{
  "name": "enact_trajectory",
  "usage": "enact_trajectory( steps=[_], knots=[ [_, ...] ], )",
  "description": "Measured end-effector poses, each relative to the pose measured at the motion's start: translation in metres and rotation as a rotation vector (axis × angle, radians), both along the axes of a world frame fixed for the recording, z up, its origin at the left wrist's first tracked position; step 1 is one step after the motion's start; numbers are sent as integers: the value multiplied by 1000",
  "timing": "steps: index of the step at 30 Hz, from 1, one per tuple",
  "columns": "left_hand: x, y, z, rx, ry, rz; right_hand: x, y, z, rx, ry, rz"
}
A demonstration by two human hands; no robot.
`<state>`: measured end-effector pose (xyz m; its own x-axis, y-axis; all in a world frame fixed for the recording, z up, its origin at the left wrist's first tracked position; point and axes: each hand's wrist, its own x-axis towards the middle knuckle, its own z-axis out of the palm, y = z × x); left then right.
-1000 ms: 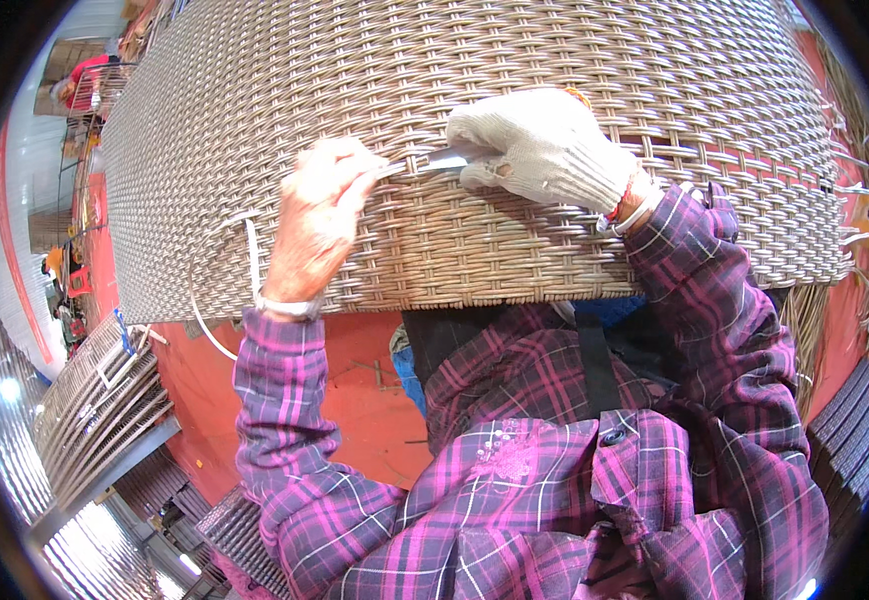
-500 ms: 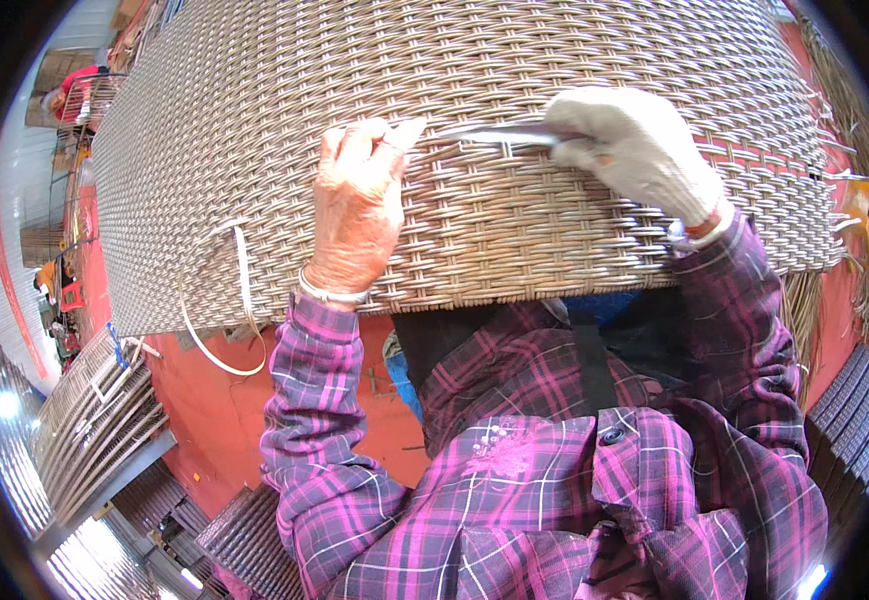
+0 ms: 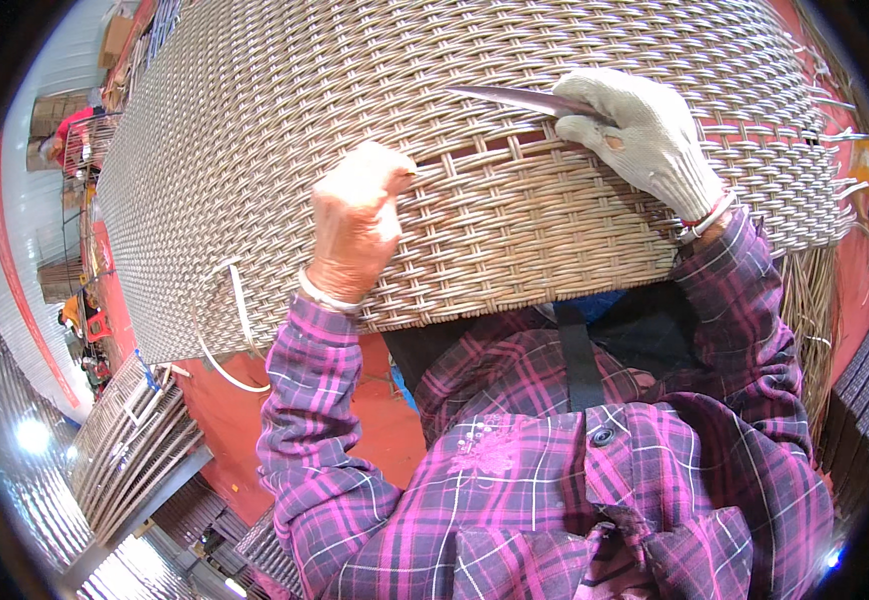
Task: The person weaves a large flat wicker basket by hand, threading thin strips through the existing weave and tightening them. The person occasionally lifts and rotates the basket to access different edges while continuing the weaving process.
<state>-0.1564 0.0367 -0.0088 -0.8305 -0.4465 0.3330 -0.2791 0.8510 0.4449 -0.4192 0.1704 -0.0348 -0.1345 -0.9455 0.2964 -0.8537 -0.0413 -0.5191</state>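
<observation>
A large woven wicker panel in grey-brown strands stretches in front of me. My right hand, in a white knitted glove with a small hole, is closed round a pointed metal blade. The blade's tip points left, over the weave. My bare left hand is closed against the panel, left of a narrow open slit in the weave. Whatever its curled fingers hold is hidden. A loose pale strand loops out of the panel, left of that hand.
Curved wicker frames stand at the lower left. Loose strand ends stick out along the panel's right edge, with bundled strands hanging below. A person in red is far off at the upper left.
The blade has lifted off the weave, and my right hand has turned with it. My left fingers have curled in more tightly, slightly lower. The slit between the hands shows more openly.
</observation>
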Motion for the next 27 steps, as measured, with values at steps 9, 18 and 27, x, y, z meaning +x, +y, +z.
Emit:
enact_trajectory(
  steps=[9, 18, 27],
  knots=[
    [-73, 32, -7, -121, 15, -174, 1, -3, 1, -8, -271, 34],
    [0, 4, -5, 1117, 473, 0, 10, -6, 21, 126, 136, 122],
    [32, -3, -28, 1199, 879, 58, 28, -18, 52, 2, 498, 285]
  ],
)
